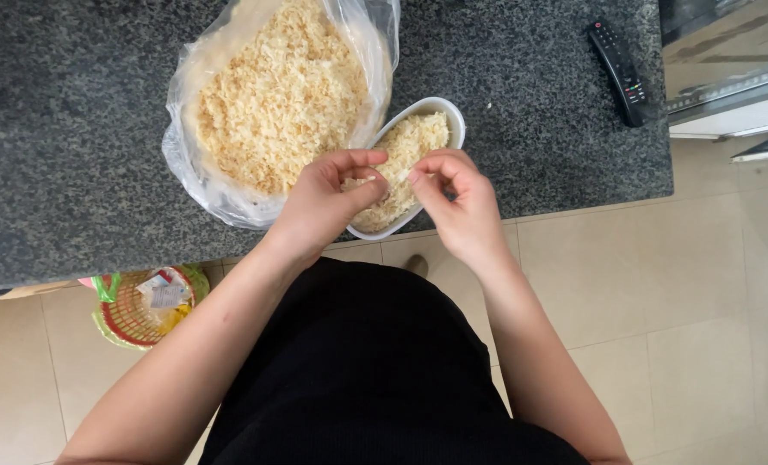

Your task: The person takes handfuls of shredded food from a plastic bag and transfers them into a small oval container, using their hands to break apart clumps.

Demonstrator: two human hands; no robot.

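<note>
- Left hand (332, 194) and right hand (453, 194), fingers pinched together on one small pale flake, hover over the white oval plastic bowl (440, 110).
- Clear plastic bag of pale flakes (272, 95) lies open just beside the bowl on the speckled grey granite tabletop (74, 129), within easy reach.

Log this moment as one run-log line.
left hand: pinching flakes | right hand: pinching flakes | below: white oval plastic tub of pale flakes | beside: clear plastic bag, dark granite counter

A bowl (436, 116) of flakes stands on the bench (74, 172) at its near edge. The open bag (272, 95) lies touching the bowl's left side. The remote (621, 73) lies well right of the bowl. A basket (139, 310) sits on the floor (685, 301), below and left of the bowl.
</note>
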